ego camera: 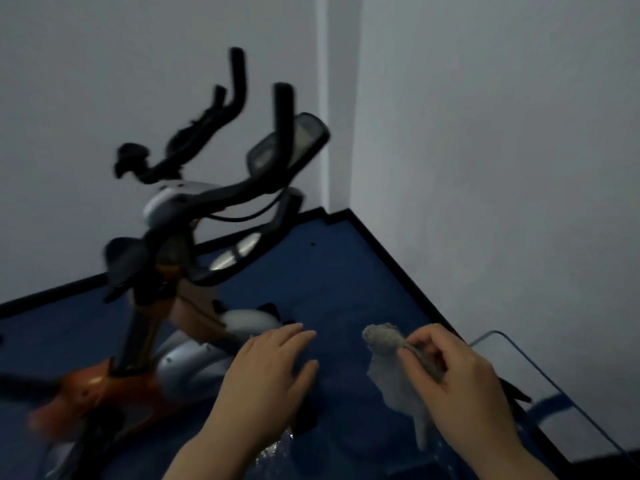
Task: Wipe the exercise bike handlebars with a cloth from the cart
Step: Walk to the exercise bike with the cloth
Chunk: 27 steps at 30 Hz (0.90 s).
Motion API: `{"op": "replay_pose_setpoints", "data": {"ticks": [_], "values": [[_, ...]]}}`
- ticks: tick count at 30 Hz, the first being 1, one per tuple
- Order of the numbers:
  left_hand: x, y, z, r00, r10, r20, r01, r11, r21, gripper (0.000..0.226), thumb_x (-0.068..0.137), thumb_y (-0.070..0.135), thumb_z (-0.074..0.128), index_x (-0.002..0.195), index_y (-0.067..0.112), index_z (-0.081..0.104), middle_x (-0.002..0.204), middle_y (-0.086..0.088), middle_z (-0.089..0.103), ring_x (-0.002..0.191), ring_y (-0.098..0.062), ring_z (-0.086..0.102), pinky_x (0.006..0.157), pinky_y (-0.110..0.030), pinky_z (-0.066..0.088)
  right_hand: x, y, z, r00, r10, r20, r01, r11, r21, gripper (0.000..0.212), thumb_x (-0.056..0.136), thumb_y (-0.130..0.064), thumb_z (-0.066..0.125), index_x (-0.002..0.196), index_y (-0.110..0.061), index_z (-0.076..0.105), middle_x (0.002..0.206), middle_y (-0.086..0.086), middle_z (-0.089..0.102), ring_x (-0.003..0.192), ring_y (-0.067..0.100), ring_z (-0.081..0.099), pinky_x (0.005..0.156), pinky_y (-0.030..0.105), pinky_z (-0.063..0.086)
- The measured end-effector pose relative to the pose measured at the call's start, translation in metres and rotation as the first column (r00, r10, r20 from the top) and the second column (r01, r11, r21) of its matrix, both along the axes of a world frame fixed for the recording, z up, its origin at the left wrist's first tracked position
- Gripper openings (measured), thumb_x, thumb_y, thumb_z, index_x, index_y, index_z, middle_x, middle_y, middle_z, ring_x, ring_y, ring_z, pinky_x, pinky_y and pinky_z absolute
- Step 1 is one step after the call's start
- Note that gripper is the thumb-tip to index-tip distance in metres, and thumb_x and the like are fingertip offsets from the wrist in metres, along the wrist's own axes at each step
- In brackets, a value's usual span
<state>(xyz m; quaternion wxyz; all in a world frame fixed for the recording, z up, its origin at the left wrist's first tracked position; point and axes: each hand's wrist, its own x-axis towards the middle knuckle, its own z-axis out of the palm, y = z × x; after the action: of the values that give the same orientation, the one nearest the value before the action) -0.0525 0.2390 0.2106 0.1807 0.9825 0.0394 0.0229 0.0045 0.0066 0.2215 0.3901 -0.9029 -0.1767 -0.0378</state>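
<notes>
Motion blur smears the exercise bike and its handlebars, while the right hand pinches the grey cloth, and the left hand hovers flat and empty beside it.

At lower right of the frame the right hand pinches a grey cloth that hangs down, the left hand spread flat beside it, while the exercise bike's black handlebars (blurred) rise at upper left.

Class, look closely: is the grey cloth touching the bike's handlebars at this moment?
Apart. The head view shows the cloth pinched in the right hand, low in the frame, with bare floor and wall between it and the handlebars.
</notes>
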Motion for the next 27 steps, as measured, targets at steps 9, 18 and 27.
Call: {"op": "replay_pose_setpoints", "data": {"ticks": [9, 18, 27], "values": [[-0.134, 0.104, 0.024, 0.965, 0.254, 0.066, -0.252, 0.967, -0.033, 0.046, 0.090, 0.051, 0.042, 0.134, 0.041, 0.043, 0.143, 0.022, 0.039, 0.132, 0.001, 0.034, 0.111, -0.025, 0.027, -0.080, 0.131, 0.027, 0.973, 0.227, 0.043, -0.230, 0.970, 0.082, 0.011, 0.081, -0.036, 0.064, 0.078, -0.033, 0.054, 0.073, -0.008, 0.060, 0.064, 0.010, 0.058, 0.051, 0.029, 0.049], [-0.319, 0.224, 0.049, 0.870, 0.486, 0.081, -0.490, 0.871, 0.031, 0.042, 0.089, 0.046, 0.045, 0.131, 0.039, 0.048, 0.141, 0.019, 0.044, 0.127, -0.007, 0.042, 0.108, -0.030, 0.032, -0.210, 0.255, 0.031, 0.939, 0.340, 0.050, -0.344, 0.926, 0.154, 0.010, 0.081, -0.032, 0.066, 0.075, -0.033, 0.057, 0.080, -0.020, 0.062, 0.070, 0.000, 0.061, 0.054, 0.011, 0.046], [-0.484, 0.310, 0.026, 0.654, 0.756, -0.039, -0.756, 0.655, 0.018, 0.044, 0.093, 0.048, 0.040, 0.136, 0.039, 0.041, 0.147, 0.018, 0.036, 0.132, -0.006, 0.036, 0.109, -0.026, 0.025, -0.305, 0.384, 0.014, 0.805, 0.592, -0.025, -0.588, 0.803, 0.098, 0.016, 0.081, -0.027, 0.069, 0.072, -0.034, 0.058, 0.079, -0.018, 0.062, 0.073, 0.000, 0.059, 0.053, 0.020, 0.043]]}}
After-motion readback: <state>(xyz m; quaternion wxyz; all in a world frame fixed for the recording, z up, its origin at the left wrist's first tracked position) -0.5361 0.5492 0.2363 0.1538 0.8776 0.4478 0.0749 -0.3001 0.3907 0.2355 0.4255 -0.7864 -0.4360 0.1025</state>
